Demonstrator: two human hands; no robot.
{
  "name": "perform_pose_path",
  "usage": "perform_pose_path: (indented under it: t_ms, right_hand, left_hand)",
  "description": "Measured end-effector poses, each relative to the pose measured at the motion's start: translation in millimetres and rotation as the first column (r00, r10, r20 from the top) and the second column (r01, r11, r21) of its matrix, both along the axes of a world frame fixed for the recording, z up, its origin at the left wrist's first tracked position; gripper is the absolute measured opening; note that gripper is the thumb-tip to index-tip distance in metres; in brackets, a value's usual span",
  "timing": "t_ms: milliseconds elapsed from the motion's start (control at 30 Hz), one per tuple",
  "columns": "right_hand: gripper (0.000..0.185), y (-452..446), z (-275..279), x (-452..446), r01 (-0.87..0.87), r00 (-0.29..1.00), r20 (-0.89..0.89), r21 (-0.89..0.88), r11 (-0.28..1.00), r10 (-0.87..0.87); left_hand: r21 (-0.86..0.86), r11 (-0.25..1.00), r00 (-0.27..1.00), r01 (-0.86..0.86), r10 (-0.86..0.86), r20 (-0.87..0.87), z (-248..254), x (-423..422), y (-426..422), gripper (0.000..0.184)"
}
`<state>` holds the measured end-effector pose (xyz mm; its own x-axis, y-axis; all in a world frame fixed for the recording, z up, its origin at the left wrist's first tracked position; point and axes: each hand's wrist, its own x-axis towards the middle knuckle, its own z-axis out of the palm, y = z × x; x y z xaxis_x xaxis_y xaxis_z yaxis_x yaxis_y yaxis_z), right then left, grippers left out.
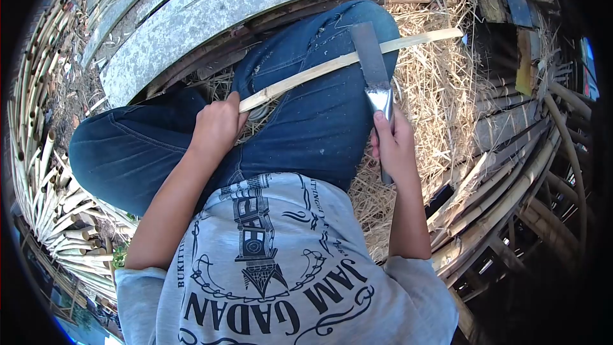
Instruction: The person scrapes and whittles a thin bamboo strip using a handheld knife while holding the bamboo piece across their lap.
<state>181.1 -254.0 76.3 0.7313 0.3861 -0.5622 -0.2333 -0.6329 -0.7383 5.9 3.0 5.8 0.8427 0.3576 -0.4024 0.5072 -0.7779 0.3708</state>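
A long, pale bamboo strip (306,75) slants across my legs, its far end reaching past my knee over the shavings. My left hand (216,124) is closed round its near end. In my right hand (394,144) is the dark handle of a broad-bladed knife (370,57), with a shiny metal collar below the blade. The blade lies across the strip over my knee and hides a short part of it; whether the edge presses into the strip I cannot tell.
Pale shavings (440,89) cover the ground on the right. A weathered grey board (191,25) runs along the front. Bamboo poles (498,198) lie on the right, and many cut bamboo pieces (57,211) are piled on the left.
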Motion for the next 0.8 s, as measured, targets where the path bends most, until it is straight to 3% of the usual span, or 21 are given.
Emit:
perform_pose_path:
  t_ms: [33, 67, 133, 267, 333, 400, 433, 467, 567, 600, 667, 733, 767, 800]
  right_hand:
    - [0.029, -4, -6, 5, 0.100, 0.995, 0.014, 0.010, 0.995, -0.101]
    - [0.028, -9, -14, 8, 0.190, 0.982, -0.014, 0.126, 0.974, -0.190]
    - [0.028, -5, -17, -2, 0.179, 0.982, 0.044, 0.046, 0.983, -0.181]
    - [0.031, -5, -20, -28, -0.146, 0.981, 0.127, -0.035, 0.989, 0.150]
    - [0.031, -7, -7, -11, -0.148, 0.987, 0.058, -0.074, 0.986, 0.153]
    - [0.032, -5, -1, 1, -0.015, 0.999, 0.041, -0.051, 0.999, 0.017]
    - [0.032, -1, -1, 0, 0.180, 0.984, -0.004, 0.000, 0.984, -0.180]
    - [0.032, 3, -1, -5, 0.180, 0.984, -0.005, 0.007, 0.984, -0.180]
    - [0.034, 6, -4, -31, -0.102, 0.992, -0.076, -0.012, 0.995, 0.100]
    - [0.033, 1, -10, -40, -0.211, 0.977, 0.005, -0.001, 0.977, 0.211]
    - [0.033, 3, 8, -27, -0.298, 0.955, -0.027, -0.094, 0.950, 0.296]
    - [0.032, 2, 11, -12, -0.225, 0.973, 0.020, -0.105, 0.969, 0.228]
    - [0.031, 0, -1, -9, -0.147, 0.979, 0.137, -0.042, 0.988, 0.152]
    - [0.031, 9, 6, -8, 0.032, 0.999, 0.030, -0.005, 0.999, -0.032]
  left_hand:
    - [-0.032, 0.999, 1.000, -0.008, 0.008, -0.002, 0, 0, 0, 0.023]
    - [-0.061, 0.998, 1.000, -0.017, 0.017, -0.004, 1, -1, 0, 0.021]
    - [-0.059, 0.998, 1.000, -0.014, 0.013, -0.010, 1, -2, -2, 0.021]
    - [-0.044, 0.999, 1.000, -0.011, 0.011, 0.009, 0, -1, -1, 0.020]
    - [-0.036, 0.999, 1.000, -0.003, 0.004, 0.020, 4, 5, -2, 0.020]
    - [-0.019, 1.000, 1.000, -0.006, 0.007, 0.016, 8, 6, -5, 0.020]
    - [-0.001, 1.000, 1.000, 0.011, -0.011, 0.023, 11, 9, -9, 0.022]
    - [0.020, 0.999, 0.999, 0.029, -0.029, 0.034, 13, 12, -10, 0.024]
    - [-0.030, 0.999, 0.999, -0.017, 0.018, 0.030, 10, 11, -14, 0.021]
    - [-0.036, 0.999, 1.000, -0.012, 0.013, 0.023, 11, 12, -13, 0.021]
    - [-0.019, 1.000, 1.000, 0.001, -0.001, 0.019, 14, 14, -10, 0.022]
    - [-0.015, 1.000, 1.000, -0.007, 0.008, 0.024, 17, 18, -10, 0.021]
    - [-0.017, 1.000, 0.999, -0.002, 0.003, 0.033, 17, 20, -10, 0.021]
    - [-0.035, 0.999, 0.999, -0.001, 0.003, 0.042, 16, 20, -10, 0.021]
